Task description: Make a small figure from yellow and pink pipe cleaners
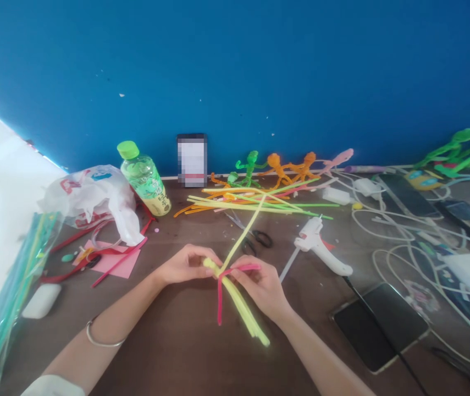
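Plastic bag (56,230) holds teal stems (17,283); left grip (186,264) pinches yellow bundle (243,309), right grip (263,283) pink stem (220,302)

Mid-frame, the left hand (187,265) hides part of the yellow stems (246,312), the right hand (264,283) part of the pink stem (220,305). Above, the phone (192,159) has its screen blurred into blocks. At left, the bag (94,192) hides its contents; the bottle (147,184) bears print too small to read. Lower left, the frame's edges cut off the packet (16,286) and sleeve (53,386).
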Motion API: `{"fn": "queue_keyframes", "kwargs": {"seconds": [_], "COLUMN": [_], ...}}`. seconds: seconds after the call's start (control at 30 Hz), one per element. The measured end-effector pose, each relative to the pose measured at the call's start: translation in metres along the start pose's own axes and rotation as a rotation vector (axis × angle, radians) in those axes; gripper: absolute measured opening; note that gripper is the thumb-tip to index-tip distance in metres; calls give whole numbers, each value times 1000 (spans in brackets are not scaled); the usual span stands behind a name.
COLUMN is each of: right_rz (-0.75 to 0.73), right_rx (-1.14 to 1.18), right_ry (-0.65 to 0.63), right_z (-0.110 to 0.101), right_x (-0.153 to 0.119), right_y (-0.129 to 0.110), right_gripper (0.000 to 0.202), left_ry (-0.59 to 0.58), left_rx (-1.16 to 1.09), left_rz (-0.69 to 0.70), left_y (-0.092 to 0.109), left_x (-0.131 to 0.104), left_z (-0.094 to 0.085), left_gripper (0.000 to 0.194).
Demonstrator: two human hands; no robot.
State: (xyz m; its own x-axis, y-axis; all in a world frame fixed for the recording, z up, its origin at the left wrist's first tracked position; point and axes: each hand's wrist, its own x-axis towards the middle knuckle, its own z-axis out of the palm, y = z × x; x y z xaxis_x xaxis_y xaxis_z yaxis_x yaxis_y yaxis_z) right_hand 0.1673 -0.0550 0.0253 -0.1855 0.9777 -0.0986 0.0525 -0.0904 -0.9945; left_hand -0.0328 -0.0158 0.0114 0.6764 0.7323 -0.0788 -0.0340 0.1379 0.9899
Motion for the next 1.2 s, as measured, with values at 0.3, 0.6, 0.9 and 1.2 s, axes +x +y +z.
{"fn": "queue_keyframes", "kwargs": {"seconds": [0.3, 0.6, 0.9, 1.2], "right_rz": [19, -5, -164, -2], "right_rx": [21, 350, 348, 575], "right_ry": [-4, -41, 216, 174], "right_z": [1, -7, -15, -21], "right_x": [1, 8, 7, 18], "right_y": [0, 13, 14, 14], "right_gripper": [17, 41, 29, 35], "left_ry": [17, 222, 592, 290], "left_rx": [33, -25, -77, -83], "left_rz": [-14, 57, 235, 157], "left_y": [1, -8, -21, -13], "left_x": [0, 0, 5, 0], "left_z": [0, -1, -2, -1], "left_gripper": [26, 21, 19, 20]}}
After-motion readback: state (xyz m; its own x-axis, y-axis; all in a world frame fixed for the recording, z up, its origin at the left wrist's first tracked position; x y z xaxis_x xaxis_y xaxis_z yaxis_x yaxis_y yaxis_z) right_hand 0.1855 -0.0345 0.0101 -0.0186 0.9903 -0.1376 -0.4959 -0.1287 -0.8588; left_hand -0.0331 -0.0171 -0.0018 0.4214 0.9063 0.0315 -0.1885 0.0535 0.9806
